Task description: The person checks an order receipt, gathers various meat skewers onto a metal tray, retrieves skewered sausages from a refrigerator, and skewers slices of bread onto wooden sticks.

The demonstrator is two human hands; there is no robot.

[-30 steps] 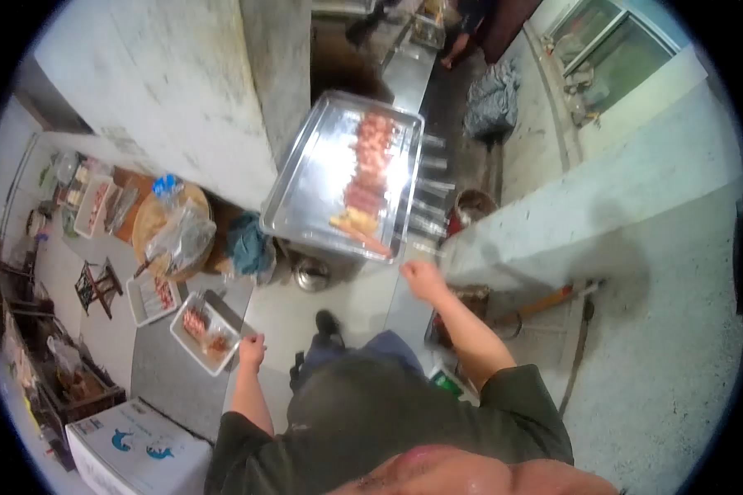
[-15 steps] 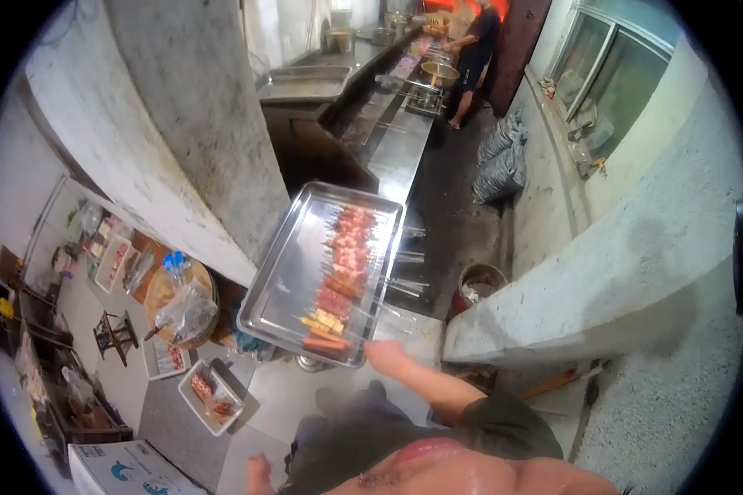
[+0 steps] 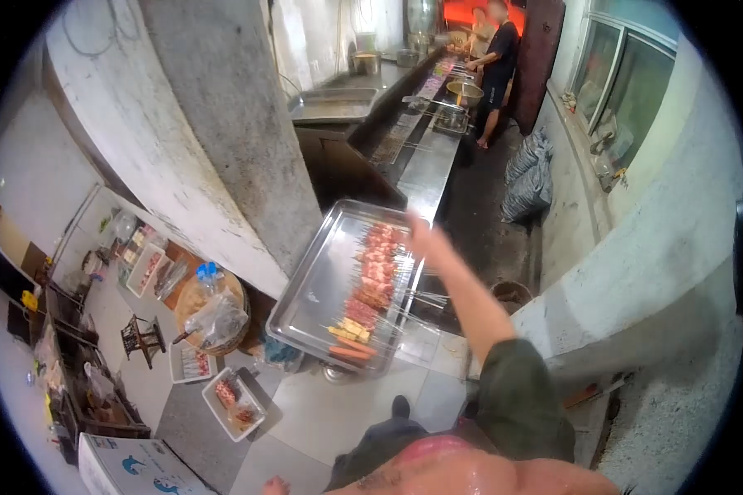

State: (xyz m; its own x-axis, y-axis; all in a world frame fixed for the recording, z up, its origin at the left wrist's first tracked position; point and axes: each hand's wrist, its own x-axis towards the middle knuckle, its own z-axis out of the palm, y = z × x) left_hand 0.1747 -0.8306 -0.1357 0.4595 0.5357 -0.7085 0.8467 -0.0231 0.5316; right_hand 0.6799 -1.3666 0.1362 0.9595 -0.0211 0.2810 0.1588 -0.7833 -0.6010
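Observation:
A large metal tray [image 3: 309,289] holds a row of meat skewers [image 3: 379,256], with yellow pieces [image 3: 351,331] and orange sticks [image 3: 352,351] at its near end. Bare skewer ends stick out over its right side. My right hand [image 3: 421,235] is at the tray's upper right edge, beside the far meat skewers; its fingers are blurred, so I cannot tell whether it grips anything. Low in the view, away from the tray, my left hand [image 3: 276,486] shows only in part, with its fingers curled together and nothing visible in them.
Beyond the tray a long metal counter [image 3: 428,169] runs back to a person [image 3: 497,70] in dark clothes. A pillar [image 3: 223,107] stands at left. Below are a round board [image 3: 238,290] and a white tub [image 3: 253,423] with meat. Grey sacks [image 3: 527,191] lie at right.
My right hand has moved from the tray's near corner to its upper right edge. My left hand has dropped low. The view has tilted up, showing the counter and the person.

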